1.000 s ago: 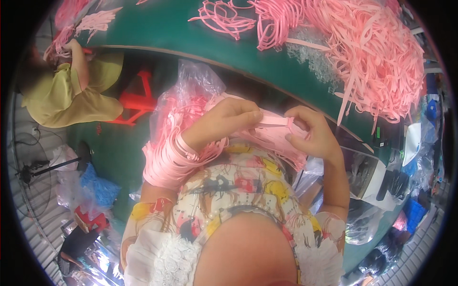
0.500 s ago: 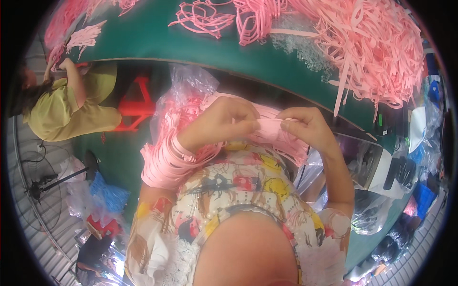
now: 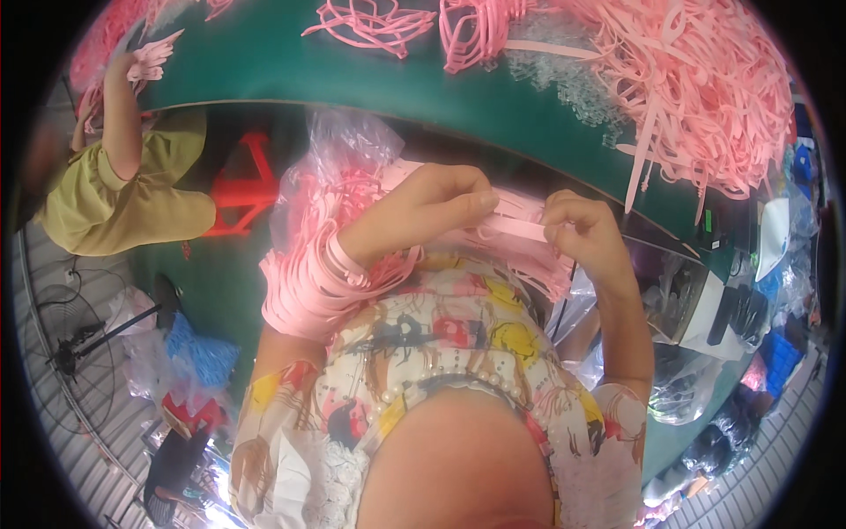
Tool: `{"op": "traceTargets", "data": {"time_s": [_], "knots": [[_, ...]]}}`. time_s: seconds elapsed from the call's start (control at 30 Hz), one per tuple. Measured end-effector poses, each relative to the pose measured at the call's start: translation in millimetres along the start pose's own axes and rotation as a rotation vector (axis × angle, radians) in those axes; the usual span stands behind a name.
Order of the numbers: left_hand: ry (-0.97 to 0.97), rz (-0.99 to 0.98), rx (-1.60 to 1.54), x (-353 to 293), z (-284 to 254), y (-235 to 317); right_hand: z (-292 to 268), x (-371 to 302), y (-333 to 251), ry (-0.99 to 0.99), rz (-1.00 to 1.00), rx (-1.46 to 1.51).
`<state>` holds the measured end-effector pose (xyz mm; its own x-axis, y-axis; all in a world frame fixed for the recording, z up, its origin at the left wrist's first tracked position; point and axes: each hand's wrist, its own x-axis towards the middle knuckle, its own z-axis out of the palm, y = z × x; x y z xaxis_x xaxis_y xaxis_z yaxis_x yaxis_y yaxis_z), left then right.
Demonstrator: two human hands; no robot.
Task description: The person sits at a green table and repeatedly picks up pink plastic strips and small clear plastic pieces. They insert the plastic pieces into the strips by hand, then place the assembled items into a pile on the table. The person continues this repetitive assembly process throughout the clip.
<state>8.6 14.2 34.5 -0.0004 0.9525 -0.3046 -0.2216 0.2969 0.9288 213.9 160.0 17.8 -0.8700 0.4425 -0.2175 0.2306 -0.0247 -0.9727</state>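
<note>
In front of my body, my right hand (image 3: 586, 231) pinches the end of a flat pink strap (image 3: 518, 226). My left hand (image 3: 432, 207) is closed at the strap's other side, thumb and fingertips pressed together. More pink straps (image 3: 538, 269) lie in a bundle across my lap, under both hands. A thick stack of looped pink straps (image 3: 304, 286) hangs around my left forearm. Behind that arm, a clear plastic bag (image 3: 339, 150) holds more pink strands.
A green table (image 3: 291, 66) curves ahead, with a large pink strap heap (image 3: 705, 97) at right, small clear plastic pieces (image 3: 564, 93) and pink coils (image 3: 379, 26). At left a person in olive clothing (image 3: 123, 198) sits near a red stool (image 3: 247, 189). A fan (image 3: 66, 357) stands lower left.
My hands have moved a little apart, the right one shifting right, with the strap now stretched between them. The person at left has moved an arm higher on the table.
</note>
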Motion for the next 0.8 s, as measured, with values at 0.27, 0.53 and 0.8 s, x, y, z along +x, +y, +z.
{"op": "traceTargets", "data": {"time_s": [0.27,0.53,0.8], "knots": [[0.010,-0.043,-0.093,3,-2,-8,0,0,4,-0.048,0.019,0.033],[0.192,0.277,0.459,32,-7,-10,2,5,12,-0.034,-0.136,0.042],[0.710,0.623,1.143,122,-19,-7,1,10,18,-0.022,-0.164,-0.014]]}}
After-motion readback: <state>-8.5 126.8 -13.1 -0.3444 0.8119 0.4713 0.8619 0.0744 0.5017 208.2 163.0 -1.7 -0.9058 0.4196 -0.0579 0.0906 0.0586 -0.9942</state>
